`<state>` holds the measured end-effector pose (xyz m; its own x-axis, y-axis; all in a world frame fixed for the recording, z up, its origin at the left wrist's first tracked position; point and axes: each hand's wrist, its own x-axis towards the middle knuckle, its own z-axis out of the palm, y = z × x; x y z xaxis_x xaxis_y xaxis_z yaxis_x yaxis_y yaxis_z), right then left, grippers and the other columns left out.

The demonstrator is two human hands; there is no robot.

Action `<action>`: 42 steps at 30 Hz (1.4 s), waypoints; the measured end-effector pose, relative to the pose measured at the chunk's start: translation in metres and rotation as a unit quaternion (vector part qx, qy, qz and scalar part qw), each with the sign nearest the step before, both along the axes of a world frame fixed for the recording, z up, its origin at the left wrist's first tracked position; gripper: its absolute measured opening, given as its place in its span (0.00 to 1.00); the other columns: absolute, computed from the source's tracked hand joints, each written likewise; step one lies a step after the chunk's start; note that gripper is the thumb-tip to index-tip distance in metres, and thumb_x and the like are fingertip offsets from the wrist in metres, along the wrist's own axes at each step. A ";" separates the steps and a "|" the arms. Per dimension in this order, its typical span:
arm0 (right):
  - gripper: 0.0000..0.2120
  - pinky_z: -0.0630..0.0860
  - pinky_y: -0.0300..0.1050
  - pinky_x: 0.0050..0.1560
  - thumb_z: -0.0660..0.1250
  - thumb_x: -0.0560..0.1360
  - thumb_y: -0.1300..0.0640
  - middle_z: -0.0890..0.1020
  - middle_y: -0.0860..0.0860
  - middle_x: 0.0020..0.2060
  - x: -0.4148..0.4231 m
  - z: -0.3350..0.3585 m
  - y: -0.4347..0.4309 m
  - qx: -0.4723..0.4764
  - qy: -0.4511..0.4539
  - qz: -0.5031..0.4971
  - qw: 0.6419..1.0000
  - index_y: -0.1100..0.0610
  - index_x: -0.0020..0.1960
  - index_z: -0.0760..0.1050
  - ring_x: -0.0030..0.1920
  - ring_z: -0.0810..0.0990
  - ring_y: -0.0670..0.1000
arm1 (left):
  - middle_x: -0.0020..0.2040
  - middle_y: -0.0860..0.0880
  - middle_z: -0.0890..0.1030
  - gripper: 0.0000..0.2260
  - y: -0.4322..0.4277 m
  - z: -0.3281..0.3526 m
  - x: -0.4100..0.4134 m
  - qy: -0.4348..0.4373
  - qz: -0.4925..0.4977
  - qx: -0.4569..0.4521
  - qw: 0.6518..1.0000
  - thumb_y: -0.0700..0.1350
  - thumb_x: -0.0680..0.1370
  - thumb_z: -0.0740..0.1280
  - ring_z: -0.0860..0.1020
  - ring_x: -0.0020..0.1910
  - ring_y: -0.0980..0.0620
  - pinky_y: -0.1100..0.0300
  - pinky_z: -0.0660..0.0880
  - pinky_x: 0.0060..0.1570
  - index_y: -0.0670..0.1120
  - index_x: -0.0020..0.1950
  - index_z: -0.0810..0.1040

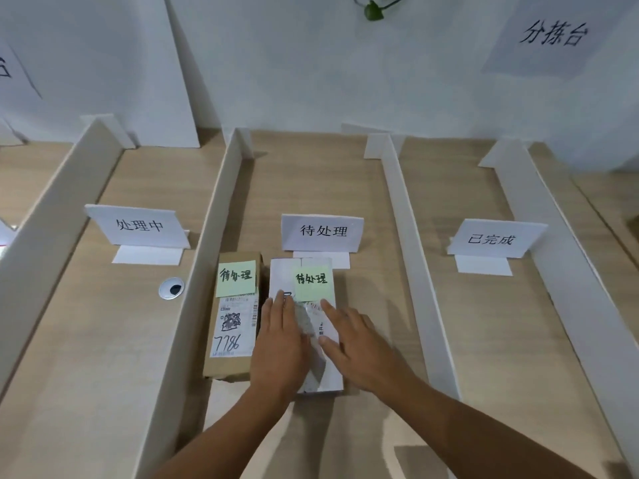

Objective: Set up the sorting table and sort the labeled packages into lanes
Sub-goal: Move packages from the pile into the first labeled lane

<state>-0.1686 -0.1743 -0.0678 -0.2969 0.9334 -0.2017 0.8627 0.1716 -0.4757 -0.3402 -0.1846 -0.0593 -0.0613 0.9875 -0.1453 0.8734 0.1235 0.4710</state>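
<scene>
Two packages lie side by side in the middle lane, just in front of its white sign 待处理 [322, 232]. The brown cardboard package [232, 326] on the left carries a green sticky note and a shipping label with 7786 written on it. The white package [304, 281] on the right also bears a green note reading 待处理. My left hand [280, 344] lies flat on the white package's left side, fingers together. My right hand [359, 344] rests flat on its right side with fingers spread. Neither hand grips it.
White foam-board dividers [408, 236] split the wooden table [103, 340] into lanes. The left lane has the sign 处理中 [138, 225] and a round cable grommet [172, 288]. The right lane has the sign 已完成 [491, 239]. A paper sheet 分拣台 [553, 36] hangs on the wall.
</scene>
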 end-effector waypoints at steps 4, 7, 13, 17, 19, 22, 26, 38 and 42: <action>0.31 0.66 0.53 0.73 0.54 0.82 0.38 0.67 0.50 0.76 0.041 0.062 -0.003 0.071 0.023 -0.028 0.997 0.45 0.82 0.55 0.76 0.63 0.51 | 0.75 0.41 0.72 0.24 0.001 0.050 0.021 -0.028 -0.077 0.132 0.988 0.43 0.78 0.68 0.66 0.77 0.39 0.47 0.53 0.78 0.38 0.74 0.73; 0.31 0.61 0.50 0.76 0.55 0.81 0.39 0.69 0.54 0.75 0.098 0.108 -0.028 0.127 -0.002 -0.038 0.991 0.51 0.80 0.61 0.76 0.65 0.55 | 0.80 0.48 0.64 0.28 -0.011 0.083 0.061 -0.031 -0.148 0.104 0.983 0.55 0.80 0.57 0.55 0.81 0.45 0.51 0.42 0.80 0.47 0.79 0.65; 0.32 0.55 0.53 0.79 0.53 0.81 0.36 0.63 0.53 0.79 0.269 0.152 -0.133 0.167 -0.096 -0.134 0.972 0.47 0.82 0.57 0.80 0.57 0.55 | 0.83 0.54 0.52 0.37 -0.053 0.116 0.208 -0.014 -0.284 0.134 0.949 0.72 0.76 0.47 0.47 0.82 0.49 0.49 0.42 0.80 0.57 0.82 0.55; 0.33 0.58 0.54 0.78 0.51 0.81 0.35 0.65 0.55 0.78 0.394 0.170 -0.243 0.171 -0.110 -0.240 0.949 0.48 0.81 0.59 0.79 0.60 0.57 | 0.83 0.55 0.52 0.41 -0.118 0.138 0.347 -0.065 -0.362 0.144 0.919 0.75 0.74 0.45 0.46 0.82 0.51 0.51 0.44 0.80 0.56 0.83 0.55; 0.32 0.58 0.52 0.78 0.52 0.81 0.34 0.65 0.55 0.78 0.456 0.177 -0.307 0.174 -0.106 -0.294 0.934 0.47 0.81 0.59 0.79 0.60 0.56 | 0.83 0.54 0.56 0.42 -0.160 0.146 0.423 -0.087 -0.404 0.148 0.899 0.75 0.74 0.46 0.50 0.82 0.50 0.51 0.48 0.80 0.54 0.82 0.58; 0.32 0.56 0.51 0.78 0.51 0.81 0.33 0.61 0.52 0.80 0.545 0.184 -0.397 0.170 -0.096 -0.367 0.909 0.44 0.82 0.56 0.79 0.55 0.53 | 0.82 0.52 0.60 0.42 -0.230 0.152 0.535 -0.112 -0.438 0.143 0.880 0.74 0.73 0.48 0.55 0.81 0.49 0.52 0.51 0.79 0.51 0.81 0.61; 0.31 0.59 0.51 0.77 0.57 0.81 0.37 0.63 0.54 0.78 0.645 0.186 -0.488 0.152 -0.080 -0.405 0.898 0.49 0.81 0.60 0.79 0.59 0.55 | 0.80 0.48 0.64 0.41 -0.315 0.153 0.661 -0.140 -0.469 0.121 0.864 0.71 0.75 0.52 0.58 0.80 0.47 0.53 0.54 0.79 0.46 0.80 0.64; 0.30 0.66 0.51 0.74 0.58 0.82 0.39 0.63 0.48 0.78 0.856 0.093 -0.530 0.053 0.000 -0.393 0.918 0.46 0.81 0.57 0.77 0.60 0.48 | 0.76 0.47 0.68 0.32 -0.378 0.063 0.883 -0.193 -0.418 0.031 0.887 0.61 0.80 0.64 0.63 0.76 0.49 0.49 0.64 0.75 0.44 0.78 0.65; 0.31 0.65 0.49 0.74 0.55 0.81 0.36 0.59 0.46 0.80 0.899 0.053 -0.507 -0.001 0.022 -0.358 0.933 0.44 0.81 0.55 0.78 0.59 0.49 | 0.76 0.50 0.68 0.30 -0.382 0.028 0.925 -0.200 -0.363 -0.026 0.910 0.61 0.80 0.64 0.65 0.75 0.52 0.56 0.63 0.75 0.49 0.78 0.64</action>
